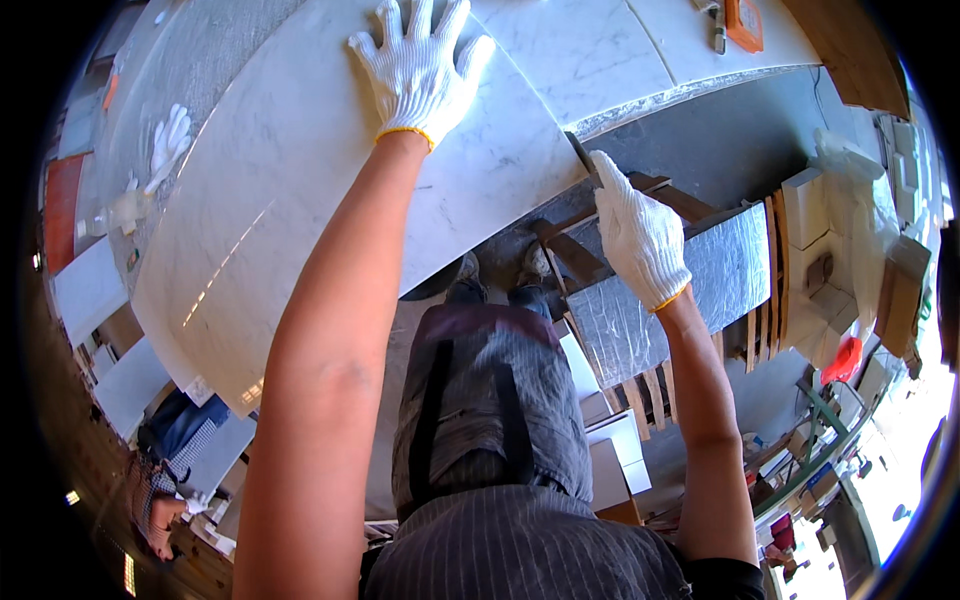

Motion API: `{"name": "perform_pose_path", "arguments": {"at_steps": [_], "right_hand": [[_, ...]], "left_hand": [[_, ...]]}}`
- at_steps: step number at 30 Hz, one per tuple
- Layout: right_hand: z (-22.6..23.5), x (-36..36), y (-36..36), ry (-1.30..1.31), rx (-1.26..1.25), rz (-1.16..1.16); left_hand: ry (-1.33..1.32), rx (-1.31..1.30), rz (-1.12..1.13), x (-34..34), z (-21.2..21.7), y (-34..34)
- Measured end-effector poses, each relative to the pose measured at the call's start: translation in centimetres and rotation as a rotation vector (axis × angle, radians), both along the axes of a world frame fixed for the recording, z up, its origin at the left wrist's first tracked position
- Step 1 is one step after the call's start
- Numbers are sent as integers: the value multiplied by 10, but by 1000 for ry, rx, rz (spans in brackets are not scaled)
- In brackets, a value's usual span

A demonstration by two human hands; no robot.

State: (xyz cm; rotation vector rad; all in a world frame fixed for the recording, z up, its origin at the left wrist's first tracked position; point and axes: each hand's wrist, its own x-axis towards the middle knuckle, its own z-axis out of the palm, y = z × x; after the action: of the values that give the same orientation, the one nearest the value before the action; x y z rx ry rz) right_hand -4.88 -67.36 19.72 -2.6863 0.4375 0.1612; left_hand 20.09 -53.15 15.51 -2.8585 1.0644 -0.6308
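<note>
Marble-patterned slab (300,200), pale with faint grey veins, stretches before a worker in a striped grey garment (520,540), its curved far edge sweeping round to the left and its right-hand corner reaching out above the floor. The left hand (425,75), in a white knitted glove with a yellow cuff, lies palm down on the slab with all fingers spread. At the slab's right corner, the right hand (640,230), gloved to match, has its fingers pressed together against a dark strip (582,157) that meets the edge; its thumb is hidden, and whether it pinches the strip cannot be told. Another pale panel (585,65) adjoins the slab at the upper right, while an orange object (744,25) sits near the top border, partly cut off. A spare white glove (168,148) lies off to the left. Under the right forearm, a film-wrapped grey block (735,260) rests on a wooden pallet (634,408), near the worker's shoes (535,263). At lower left, a second person in a checked sleeve (192,447) stands well apart; far right, a bright red item (842,360) shows amid workshop clutter.
</note>
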Motion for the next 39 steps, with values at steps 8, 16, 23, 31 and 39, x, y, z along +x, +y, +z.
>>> {"name": "perform_pose_path", "arguments": {"at_steps": [8, 16, 23, 31, 39], "right_hand": [[-5, 4, -8, -72, 112, 72], [-3, 4, -14, -78, 177, 116], [-17, 4, -12, -179, 180, 126], [-11, 7, -15, -78, 171, 150], [-44, -2, -1, -73, 301, 68]], "left_hand": [[40, 8, 12, 0, 3, 2], [163, -96, -20, -13, 43, 1], [163, -54, -8, -13, 44, -1], [160, -99, -20, -11, 42, 0], [186, -38, -1, -12, 48, -2]]}}
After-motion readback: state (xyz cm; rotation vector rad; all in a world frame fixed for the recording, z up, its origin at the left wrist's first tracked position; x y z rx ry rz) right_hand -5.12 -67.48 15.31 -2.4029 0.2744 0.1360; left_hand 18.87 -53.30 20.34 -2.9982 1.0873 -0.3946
